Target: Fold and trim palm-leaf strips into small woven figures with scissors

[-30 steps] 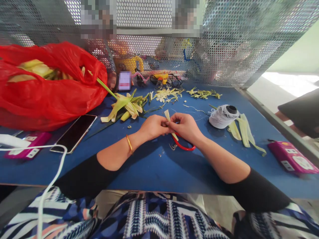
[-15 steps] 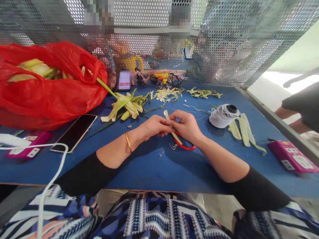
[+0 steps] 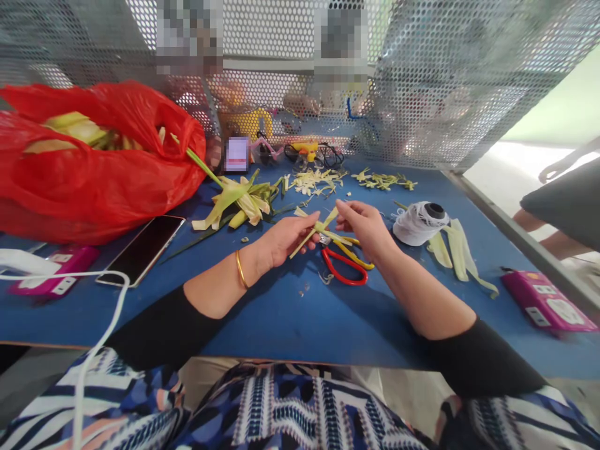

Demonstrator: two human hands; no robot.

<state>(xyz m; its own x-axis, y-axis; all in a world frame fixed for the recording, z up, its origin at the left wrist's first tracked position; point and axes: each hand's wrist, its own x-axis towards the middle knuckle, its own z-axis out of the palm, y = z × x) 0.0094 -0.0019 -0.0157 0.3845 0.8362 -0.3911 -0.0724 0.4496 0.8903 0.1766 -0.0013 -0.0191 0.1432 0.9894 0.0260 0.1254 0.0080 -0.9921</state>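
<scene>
Pale green corn husk strips (image 3: 319,226) cross one another in an X shape at the middle of the table. My left hand (image 3: 290,239) pinches them near the crossing, between thumb and fingers. One upper strip end lies between the thumb and fingertips of my right hand (image 3: 364,226). Below the hands, scissors (image 3: 344,280) with a red and a yellow handle lie on the blue table (image 3: 281,325); their blades are partly hidden under the strips. To the right of my right hand stands a cone of white thread (image 3: 412,225).
Husk strips (image 3: 457,250) lie right of the thread. Husk leaves (image 3: 239,203) spread beside a red plastic bag (image 3: 154,181) at left. Small husk pieces (image 3: 314,181) sit farther back. A phone (image 3: 143,250), power strips (image 3: 548,300) and a perforated screen (image 3: 417,119) surround the workspace.
My right hand has moved slightly right and away from my left hand. The strips now show spread in a cross, and the scissors' yellow handle has come into view.
</scene>
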